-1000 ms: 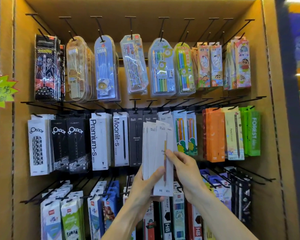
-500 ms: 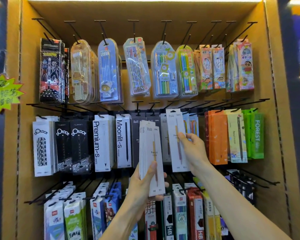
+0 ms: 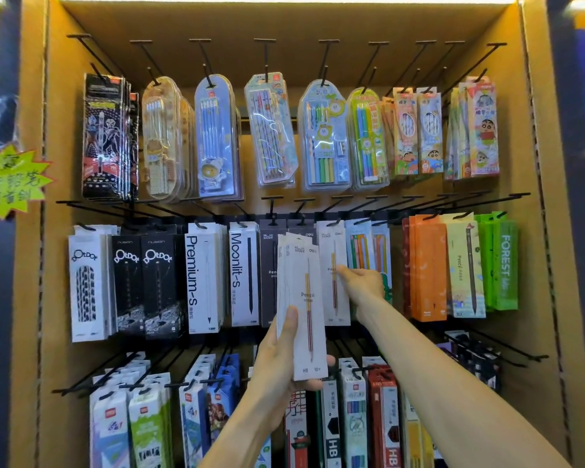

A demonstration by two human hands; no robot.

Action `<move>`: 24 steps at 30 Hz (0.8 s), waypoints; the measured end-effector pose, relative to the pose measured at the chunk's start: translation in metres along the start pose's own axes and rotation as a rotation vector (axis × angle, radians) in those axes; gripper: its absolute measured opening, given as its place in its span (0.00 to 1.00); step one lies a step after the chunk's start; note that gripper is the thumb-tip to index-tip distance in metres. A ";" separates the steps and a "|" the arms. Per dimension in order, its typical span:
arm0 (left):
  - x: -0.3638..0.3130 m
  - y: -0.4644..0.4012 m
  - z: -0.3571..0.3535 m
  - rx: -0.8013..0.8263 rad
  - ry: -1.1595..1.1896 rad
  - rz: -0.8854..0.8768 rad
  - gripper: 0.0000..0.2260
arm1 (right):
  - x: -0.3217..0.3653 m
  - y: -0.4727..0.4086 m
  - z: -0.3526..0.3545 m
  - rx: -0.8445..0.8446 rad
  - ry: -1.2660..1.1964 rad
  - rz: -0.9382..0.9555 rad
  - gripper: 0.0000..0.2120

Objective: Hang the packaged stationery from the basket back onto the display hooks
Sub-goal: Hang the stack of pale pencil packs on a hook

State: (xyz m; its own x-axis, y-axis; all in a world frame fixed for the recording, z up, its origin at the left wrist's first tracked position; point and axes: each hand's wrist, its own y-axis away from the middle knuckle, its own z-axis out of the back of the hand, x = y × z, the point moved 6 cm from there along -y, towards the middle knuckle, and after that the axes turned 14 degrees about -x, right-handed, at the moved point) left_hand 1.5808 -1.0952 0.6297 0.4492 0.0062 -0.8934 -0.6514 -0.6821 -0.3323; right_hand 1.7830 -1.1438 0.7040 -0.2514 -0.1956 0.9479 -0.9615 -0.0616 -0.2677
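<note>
My left hand (image 3: pixel 281 363) grips a stack of white pencil packs (image 3: pixel 301 309) in front of the middle row, thumb on the front face. My right hand (image 3: pixel 363 282) pinches a single white pencil pack (image 3: pixel 333 275) by its right edge. That pack hangs flat in the middle row, its top at a black display hook (image 3: pixel 333 222). I cannot tell whether the hook passes through its hole. No basket is in view.
The cardboard display (image 3: pixel 534 231) has three rows of black hooks. Blister-packed pencil sets (image 3: pixel 213 136) fill the top row. Boxed packs such as Premium-S (image 3: pixel 200 278) and orange boxes (image 3: pixel 426 268) fill the middle. HB packs (image 3: pixel 331 430) hang lowest. A green star sign (image 3: pixel 11 180) sticks out left.
My right hand took one white pack from the stack, lifted it up and right, and brought it to a middle-row hook. My left hand raised the stack slightly.
</note>
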 end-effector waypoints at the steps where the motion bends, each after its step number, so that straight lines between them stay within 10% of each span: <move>1: 0.000 0.001 0.001 0.001 -0.002 0.002 0.25 | 0.000 0.001 0.003 -0.035 0.025 0.020 0.14; 4: -0.001 0.003 0.002 -0.002 -0.014 -0.007 0.22 | 0.005 0.028 0.028 -0.107 0.043 0.122 0.22; 10: 0.005 0.007 -0.014 0.027 -0.003 -0.007 0.21 | -0.009 0.114 0.048 0.277 -0.188 0.138 0.11; 24: 0.001 0.003 -0.008 -0.132 -0.048 -0.084 0.15 | 0.027 0.065 0.065 0.125 -0.307 0.164 0.10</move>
State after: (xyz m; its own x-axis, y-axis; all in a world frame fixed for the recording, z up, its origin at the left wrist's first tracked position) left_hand 1.5838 -1.1032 0.6298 0.4670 0.0997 -0.8786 -0.5254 -0.7679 -0.3664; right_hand 1.7214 -1.2161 0.7007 -0.3377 -0.4958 0.8001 -0.8855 -0.1210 -0.4486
